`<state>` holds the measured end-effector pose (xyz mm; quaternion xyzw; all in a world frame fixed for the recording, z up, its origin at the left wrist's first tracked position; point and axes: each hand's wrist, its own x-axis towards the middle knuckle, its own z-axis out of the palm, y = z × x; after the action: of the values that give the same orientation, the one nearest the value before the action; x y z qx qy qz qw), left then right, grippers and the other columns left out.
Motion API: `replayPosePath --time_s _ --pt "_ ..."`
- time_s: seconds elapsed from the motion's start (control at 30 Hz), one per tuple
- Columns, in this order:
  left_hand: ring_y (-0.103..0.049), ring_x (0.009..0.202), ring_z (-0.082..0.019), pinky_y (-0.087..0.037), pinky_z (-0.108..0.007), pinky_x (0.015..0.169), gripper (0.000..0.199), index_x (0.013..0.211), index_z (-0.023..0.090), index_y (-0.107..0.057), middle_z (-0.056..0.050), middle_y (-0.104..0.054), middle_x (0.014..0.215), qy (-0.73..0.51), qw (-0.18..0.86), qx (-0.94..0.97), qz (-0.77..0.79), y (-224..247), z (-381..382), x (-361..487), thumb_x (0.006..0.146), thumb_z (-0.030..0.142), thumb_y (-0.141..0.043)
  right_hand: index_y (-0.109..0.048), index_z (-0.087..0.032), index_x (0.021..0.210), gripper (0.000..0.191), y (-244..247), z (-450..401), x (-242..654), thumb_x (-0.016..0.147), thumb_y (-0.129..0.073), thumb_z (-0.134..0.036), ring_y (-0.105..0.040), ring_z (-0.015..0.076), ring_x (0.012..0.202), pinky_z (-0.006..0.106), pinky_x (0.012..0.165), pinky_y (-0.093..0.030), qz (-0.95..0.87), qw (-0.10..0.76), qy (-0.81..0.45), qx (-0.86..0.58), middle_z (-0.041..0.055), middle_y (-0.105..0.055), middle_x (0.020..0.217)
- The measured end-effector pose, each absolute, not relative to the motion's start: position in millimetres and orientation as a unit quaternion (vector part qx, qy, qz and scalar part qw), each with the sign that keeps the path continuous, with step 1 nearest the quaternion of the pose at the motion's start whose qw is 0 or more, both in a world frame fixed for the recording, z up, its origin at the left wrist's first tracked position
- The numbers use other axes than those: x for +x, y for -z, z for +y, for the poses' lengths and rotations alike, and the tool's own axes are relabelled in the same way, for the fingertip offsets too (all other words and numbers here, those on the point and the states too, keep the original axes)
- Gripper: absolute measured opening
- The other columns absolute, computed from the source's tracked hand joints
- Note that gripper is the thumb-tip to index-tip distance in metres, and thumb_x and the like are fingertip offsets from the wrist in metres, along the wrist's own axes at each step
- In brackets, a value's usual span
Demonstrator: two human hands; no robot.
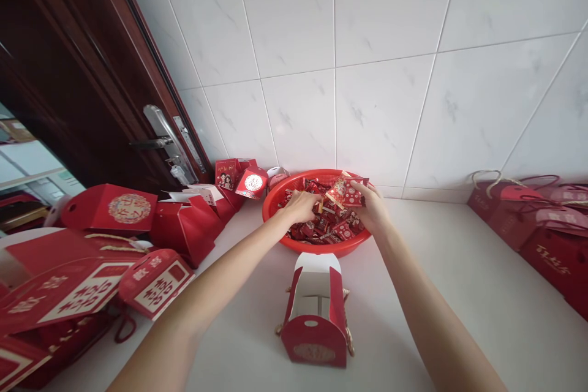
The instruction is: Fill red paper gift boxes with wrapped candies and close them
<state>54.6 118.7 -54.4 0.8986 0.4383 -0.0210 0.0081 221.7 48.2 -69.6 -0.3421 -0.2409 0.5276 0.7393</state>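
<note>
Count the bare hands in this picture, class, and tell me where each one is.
2. The left hand reaches into the red basket; the right hand holds a patterned packet at the basket's right side. No other hand shows.

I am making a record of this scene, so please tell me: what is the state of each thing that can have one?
Door: open.
Keys: hanging at the door's lock.
Red box nearest the door: open at the top.
Front red box: upright, open at the top.
Orange-red basket: holding many wrapped sweets.
Dotted red packet: in the right hand.
Left hand: down among the sweets.
</note>
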Motion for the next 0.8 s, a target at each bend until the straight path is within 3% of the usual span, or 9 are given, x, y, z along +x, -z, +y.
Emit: replayPosePath --time_s 0.1,0.2,0.33,0.47,0.8 --pt "-0.064 0.113 -0.029 -0.048 -0.034 0.096 0.057 0.127 0.024 -0.063 -0.008 -0.069 0.119 0.018 0.04 0.91 0.412 55.8 119.7 53.3 0.071 0.012 -0.066 -0.068 -0.018 0.073 0.017 69.5 47.7 221.4 0.062 -0.081 -0.021 -0.066 0.0149 0.06 0.023 0.051 -0.051 -0.239 0.742 -0.526 -0.341 -0.0009 -0.071 0.067" --pt "-0.063 0.116 -0.027 -0.048 -0.03 0.096 0.052 0.124 0.024 -0.065 -0.007 -0.066 0.125 0.03 0.075 0.92 0.384 56.6 119.1 53.1 0.072 0.018 -0.069 -0.069 -0.019 0.073 0.015 69.8 47.6 221.0 0.064 -0.08 -0.02 -0.066 0.015 0.061 0.023 0.051 -0.051 -0.238 0.744 -0.524 -0.339 -0.0009 -0.071 0.068" --pt "-0.07 0.089 -0.023 -0.053 -0.027 0.074 0.026 0.097 0.023 -0.074 -0.003 -0.075 0.098 0.097 0.137 0.913 0.372 55.9 115.8 53.2 0.072 0.021 -0.067 -0.068 -0.019 0.073 0.017 69.4 48.0 220.9 0.063 -0.081 -0.021 -0.067 0.0166 0.061 0.025 0.051 -0.051 -0.241 0.743 -0.519 -0.347 -0.0009 -0.071 0.067" --pt "-0.069 0.067 -0.02 -0.049 -0.025 0.054 0.022 0.09 0.021 -0.074 -0.002 -0.074 0.079 0.16 0.177 0.895 0.378 53.7 113.1 53.5 0.069 0.025 -0.069 -0.068 -0.019 0.074 0.018 68.6 48.2 221.2 0.062 -0.081 -0.022 -0.068 0.018 0.062 0.026 0.051 -0.051 -0.246 0.74 -0.519 -0.349 -0.001 -0.071 0.067" --pt "-0.066 0.074 -0.02 -0.046 -0.026 0.058 0.024 0.088 0.023 -0.074 -0.002 -0.074 0.086 0.199 0.174 0.886 0.381 48.2 109.2 58.2 0.068 0.033 -0.066 -0.068 -0.02 0.071 0.017 69.6 47.8 221.4 0.06 -0.082 -0.022 -0.065 0.0152 0.059 0.023 0.049 -0.05 -0.24 0.744 -0.524 -0.339 -0.0019 -0.071 0.067"
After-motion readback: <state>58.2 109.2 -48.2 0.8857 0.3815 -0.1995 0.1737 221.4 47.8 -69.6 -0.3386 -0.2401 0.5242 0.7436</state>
